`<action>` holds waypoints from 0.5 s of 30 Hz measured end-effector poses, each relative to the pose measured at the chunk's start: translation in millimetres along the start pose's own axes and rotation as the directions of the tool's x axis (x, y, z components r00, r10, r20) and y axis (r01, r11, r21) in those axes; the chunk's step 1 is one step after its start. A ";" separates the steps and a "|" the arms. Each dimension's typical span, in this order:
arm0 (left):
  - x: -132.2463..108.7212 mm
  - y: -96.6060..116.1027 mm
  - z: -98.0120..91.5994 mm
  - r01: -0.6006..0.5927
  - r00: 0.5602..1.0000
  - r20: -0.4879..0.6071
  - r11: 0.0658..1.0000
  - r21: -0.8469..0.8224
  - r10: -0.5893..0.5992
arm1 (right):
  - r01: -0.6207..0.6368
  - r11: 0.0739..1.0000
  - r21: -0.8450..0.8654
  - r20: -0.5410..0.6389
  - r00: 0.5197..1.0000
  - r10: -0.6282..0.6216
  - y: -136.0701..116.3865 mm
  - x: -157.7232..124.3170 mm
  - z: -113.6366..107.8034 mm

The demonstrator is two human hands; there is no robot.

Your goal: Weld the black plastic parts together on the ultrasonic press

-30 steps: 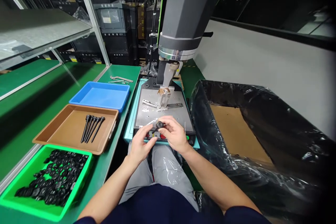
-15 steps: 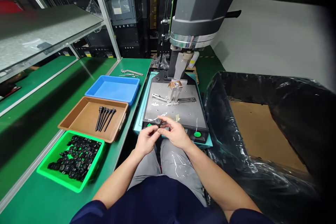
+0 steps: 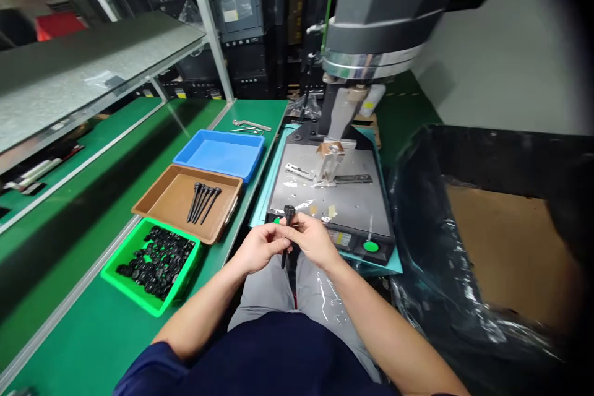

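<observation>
A long black rod with a wide head [image 3: 289, 213] is upright between my hands, its head at the top and its thin shaft pointing down toward my lap. My left hand [image 3: 260, 249] pinches the shaft from the left. From the right, my right hand [image 3: 312, 239] closes its fingers around it just below the head, and the two hands touch. Ahead of them stands a bench press [image 3: 343, 167], with a metal fixture block [image 3: 328, 164] on its plate. Several similar black rods [image 3: 203, 202] lie in a brown tray [image 3: 155, 198] to my left.
A green bin [image 3: 116, 272] of small black parts and a blue tray [image 3: 218, 151] flank the brown tray. Wrenches [image 3: 250, 127] lie farther back. Green buttons [image 3: 370, 247] sit on the press front. At right stands a box lined with black plastic [image 3: 417, 247].
The view has shifted, so the scene sits farther right. The black rod now shows upright, its head above my fingers and shaft below; earlier mostly its head end was visible.
</observation>
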State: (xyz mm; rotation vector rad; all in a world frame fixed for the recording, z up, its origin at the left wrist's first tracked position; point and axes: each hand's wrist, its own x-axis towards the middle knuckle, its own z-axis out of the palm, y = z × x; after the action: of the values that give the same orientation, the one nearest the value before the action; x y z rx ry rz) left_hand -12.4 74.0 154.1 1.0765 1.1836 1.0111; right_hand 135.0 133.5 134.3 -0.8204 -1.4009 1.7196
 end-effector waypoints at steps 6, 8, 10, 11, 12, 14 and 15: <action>2.5 43.7 -113.1 0.180 0.850 -0.468 0.703 0.688 0.240 | 0.026 0.997 -0.071 -0.003 1.000 -0.026 -1.5 -9.1 -19.5; 3.8 50.8 -155.7 0.403 0.783 -0.576 0.514 0.757 0.235 | -0.006 0.996 -0.085 0.008 1.000 0.007 1.6 -15.9 -28.5; 7.6 48.5 -185.2 0.530 0.765 -0.621 0.383 0.756 0.167 | -0.018 0.994 -0.108 0.003 1.000 0.018 5.4 -22.6 -34.2; 10.5 44.1 -193.9 0.554 0.768 -0.626 0.351 0.755 0.133 | -0.020 0.992 -0.127 -0.005 1.000 0.019 7.1 -25.4 -35.4; 13.8 38.1 -199.0 0.562 0.776 -0.622 0.337 0.756 0.101 | -0.021 0.988 -0.150 -0.011 1.000 0.020 8.6 -27.7 -35.7; 20.6 23.9 -200.7 0.557 0.796 -0.603 0.326 0.763 0.052 | -0.021 0.979 -0.202 -0.017 1.000 0.017 10.5 -31.0 -34.2; 23.9 17.0 -199.1 0.556 0.803 -0.595 0.320 0.767 0.031 | -0.021 0.974 -0.228 -0.012 1.000 0.019 10.7 -32.4 -33.2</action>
State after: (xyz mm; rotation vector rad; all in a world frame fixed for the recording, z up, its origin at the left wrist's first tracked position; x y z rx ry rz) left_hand -208.2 120.5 154.3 1.3927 2.5075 0.2083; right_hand 177.9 120.9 118.0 -0.9679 -1.6091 1.5858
